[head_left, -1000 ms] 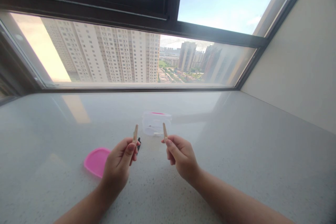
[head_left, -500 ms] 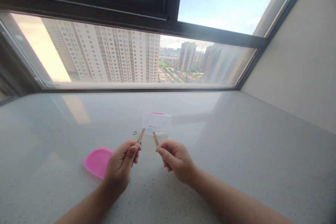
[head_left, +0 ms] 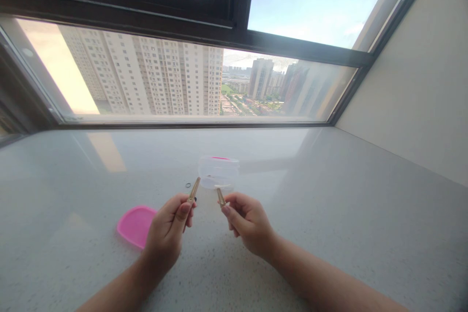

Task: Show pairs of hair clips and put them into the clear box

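My left hand (head_left: 171, 222) pinches one slim gold-coloured hair clip (head_left: 195, 189) between thumb and fingers, its narrow end pointing up and away. A second, similar hair clip (head_left: 221, 197) is gripped by my right hand (head_left: 244, 217), also tip upward. A gap separates the two clips. Just beyond them stands a clear plastic box (head_left: 219, 170) with a bit of pink at its far rim; a few small things inside are too faint to name. A pink lid (head_left: 137, 226) lies flat, partly hidden behind my left hand.
A small dark ring (head_left: 188, 185) lies on the pale speckled counter (head_left: 329, 224), left of the box. A dark-framed window (head_left: 204, 126) runs along the counter's back edge, and a plain wall (head_left: 409, 83) rises at the right.
The hair clip in my right hand has turned slightly, and its tip sits a little lower and further right. The left clip has tilted slightly. Box, lid and ring stay put.
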A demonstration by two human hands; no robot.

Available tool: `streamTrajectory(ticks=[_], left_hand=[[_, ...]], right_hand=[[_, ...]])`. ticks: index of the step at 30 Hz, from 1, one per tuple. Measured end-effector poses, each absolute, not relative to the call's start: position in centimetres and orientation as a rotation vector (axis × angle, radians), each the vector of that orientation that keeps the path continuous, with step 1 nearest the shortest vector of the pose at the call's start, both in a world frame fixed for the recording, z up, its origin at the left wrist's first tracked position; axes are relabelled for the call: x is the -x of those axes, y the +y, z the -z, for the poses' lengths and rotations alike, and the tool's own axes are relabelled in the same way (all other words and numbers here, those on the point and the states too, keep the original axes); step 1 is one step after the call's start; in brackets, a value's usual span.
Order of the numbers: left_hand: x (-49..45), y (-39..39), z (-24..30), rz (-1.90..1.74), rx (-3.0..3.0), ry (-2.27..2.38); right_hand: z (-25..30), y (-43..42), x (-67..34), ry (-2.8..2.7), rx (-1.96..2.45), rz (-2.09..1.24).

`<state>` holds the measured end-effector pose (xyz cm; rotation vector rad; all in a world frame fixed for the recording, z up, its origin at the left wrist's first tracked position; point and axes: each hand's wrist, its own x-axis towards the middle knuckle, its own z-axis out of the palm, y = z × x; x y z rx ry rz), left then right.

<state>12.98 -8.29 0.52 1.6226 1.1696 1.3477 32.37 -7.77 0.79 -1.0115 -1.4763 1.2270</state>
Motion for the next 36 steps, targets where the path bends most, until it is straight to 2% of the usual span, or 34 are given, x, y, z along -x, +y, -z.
streamTrajectory(ticks=[19, 36], left_hand=[[-12.9, -8.2, -0.5, -1.361, -1.652, 1.229], [-13.0, -8.2, -0.8, -1.328, -1.681, 1.286]], right_hand=[[-0.8, -7.5, -32.6, -1.396, 1.040, -1.016], [-0.9, -6.7, -32.7, -1.411, 1.205, -1.046]])
